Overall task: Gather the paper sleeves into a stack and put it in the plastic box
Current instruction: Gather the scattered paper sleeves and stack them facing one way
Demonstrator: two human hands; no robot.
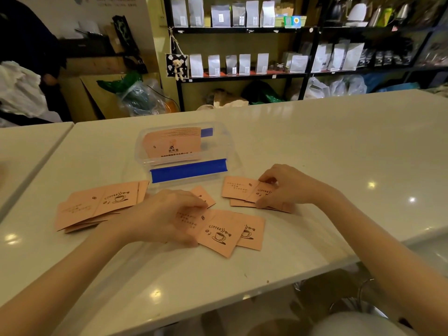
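Pink paper sleeves printed with a coffee cup lie in loose groups on the white table. One fanned pile (97,204) lies at the left. A middle group (223,232) lies under my left hand (167,217), which presses flat on it with fingers curled over the top edge. My right hand (283,187) pinches several sleeves (238,189) of the right group between thumb and fingers. Behind them stands the clear plastic box (186,166) with blue latches, open, with a stack of sleeves (173,144) inside it.
The table's near edge (266,284) runs diagonally below my arms. A second table (26,146) adjoins at the left across a narrow gap. Shelves with coffee bags (242,64) and plastic bags stand beyond the far edge.
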